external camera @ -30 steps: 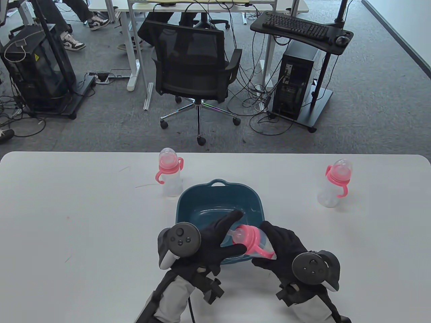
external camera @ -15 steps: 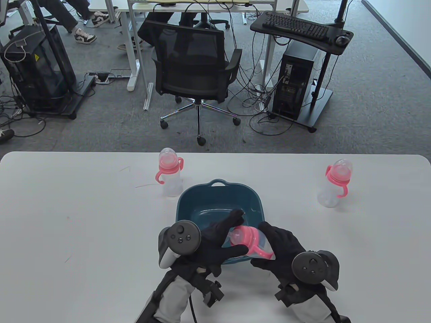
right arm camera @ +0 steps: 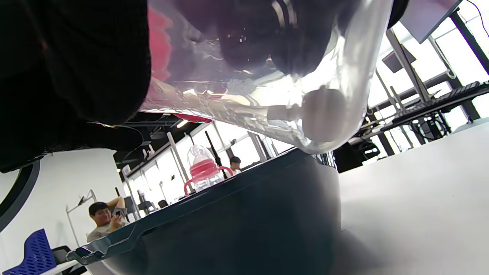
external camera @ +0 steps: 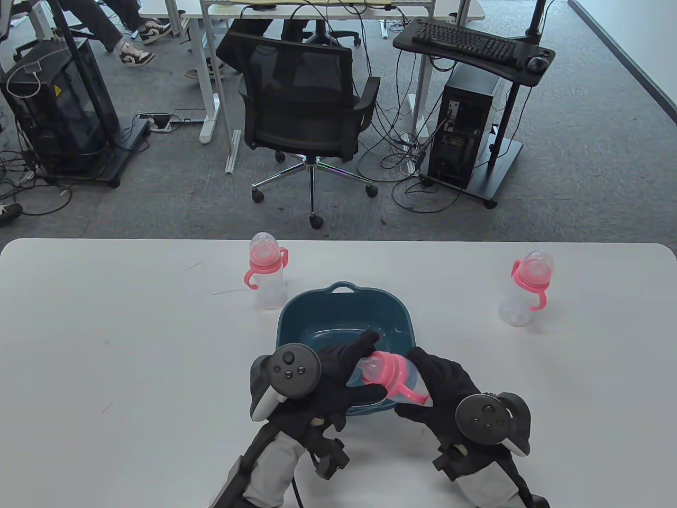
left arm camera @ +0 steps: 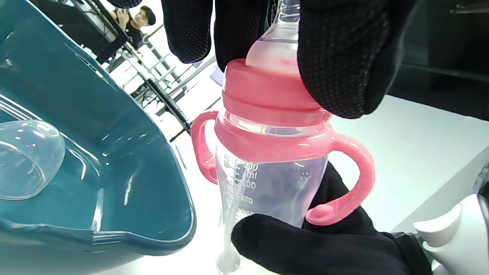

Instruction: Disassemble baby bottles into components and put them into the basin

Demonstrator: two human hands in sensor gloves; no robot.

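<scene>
gripping clear bottle (external camera: pixel 410 383), pink collar (left arm camera: pixel 267 89)

I log 3 clear baby bottles with pink collars and handles: held bottle (external camera: pixel 394 378) tilted over the teal basin (external camera: pixel 344 301), cap off; 2 upright, left bottle (external camera: pixel 266 271) beside the basin, right bottle (external camera: pixel 526 288) well apart. Clear cap (left arm camera: pixel 26 158) lies in the basin.

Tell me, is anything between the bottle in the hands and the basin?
Nothing visible. The bottle is held by both hands just over the basin's near rim; the open basin holds only a clear cap, off to one side.
</scene>
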